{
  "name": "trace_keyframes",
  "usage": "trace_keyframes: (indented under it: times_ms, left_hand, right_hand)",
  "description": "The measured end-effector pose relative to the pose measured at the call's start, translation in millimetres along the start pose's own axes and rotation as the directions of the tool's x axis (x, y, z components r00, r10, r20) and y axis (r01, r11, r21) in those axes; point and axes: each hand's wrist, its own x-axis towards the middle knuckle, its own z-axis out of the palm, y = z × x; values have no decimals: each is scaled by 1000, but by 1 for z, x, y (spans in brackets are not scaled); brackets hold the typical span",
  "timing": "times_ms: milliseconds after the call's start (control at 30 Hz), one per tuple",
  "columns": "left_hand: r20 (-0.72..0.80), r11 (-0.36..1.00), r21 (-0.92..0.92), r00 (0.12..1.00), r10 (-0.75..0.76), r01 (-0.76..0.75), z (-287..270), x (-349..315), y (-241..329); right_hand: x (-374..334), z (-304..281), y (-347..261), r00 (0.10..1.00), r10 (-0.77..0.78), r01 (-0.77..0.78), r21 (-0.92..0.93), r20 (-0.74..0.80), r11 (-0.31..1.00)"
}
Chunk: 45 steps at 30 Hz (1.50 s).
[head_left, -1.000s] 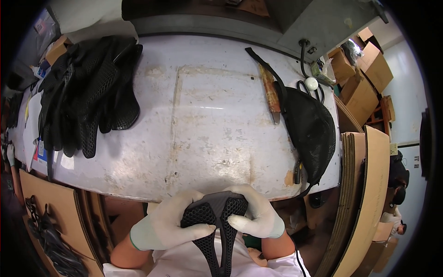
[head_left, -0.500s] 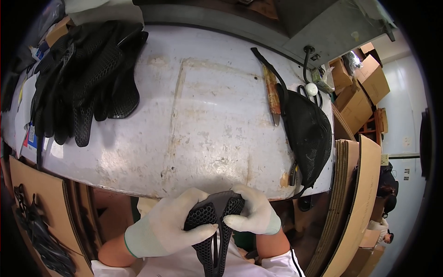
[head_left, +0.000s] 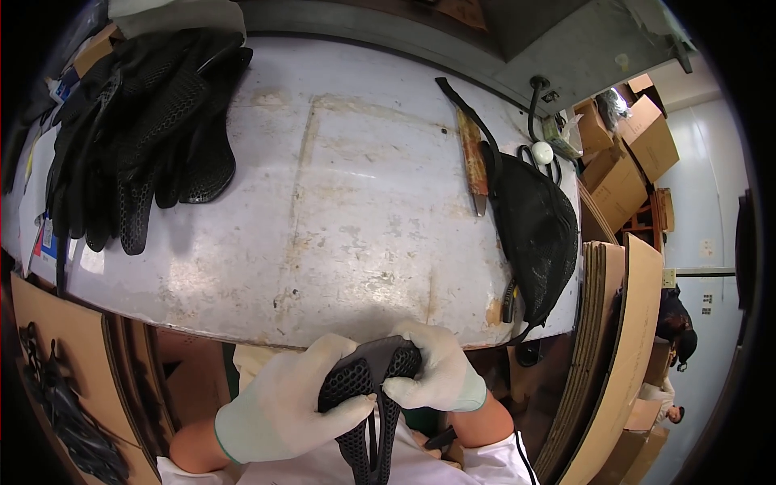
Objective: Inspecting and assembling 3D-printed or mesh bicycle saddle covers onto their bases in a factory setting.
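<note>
Both gloved hands grip a black bicycle saddle pad (head_left: 347, 386) with a honeycomb lattice and a long slot down its middle. It is held close to my body, just below the table's front edge. My left hand (head_left: 295, 396) is closed on its left side, thumb on the lattice. My right hand (head_left: 436, 372) is closed on the upper right side, its thumb pressed near the central slot. The pad's wide end points up toward the table; its narrow end runs down over my white shirt. Fingers behind the pad are hidden.
On the white table (head_left: 364, 186), a pile of black honeycomb pads (head_left: 153, 121) lies at the far left. To the right are a knife with a worn brown handle (head_left: 471, 153) and a black pouch (head_left: 537, 234). Cardboard sheets (head_left: 630, 323) stand on the right. Two people are in the right background.
The view has shifted slightly, so the table things sit a little further left. My right thumb has moved slightly on the pad; both hands still hold it.
</note>
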Motion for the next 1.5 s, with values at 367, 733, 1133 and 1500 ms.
trace_keyframes:
  times_ms: [367, 733, 1133, 1500]
  left_hand:
    - [52, 996, -92, 998, 16, -11, -5, 13, -16]
    - [-34, 992, -71, 994, -104, 101, 5, 2, 2]
    - [-93, 993, -95, 993, -78, 69, 9, 1, -11]
    - [-140, 991, -84, 983, -118, 107, 5, -5, -10]
  right_hand:
    - [-2, -13, 19, 984, -162, 156, 90, 72, 984]
    - [-1, -9, 4, 994, 63, -65, 20, 92, 998]
    - [-4, -12, -8, 988, 84, -61, -167, 131, 984]
    - [2, -8, -17, 978, 115, -77, -214, 173, 974]
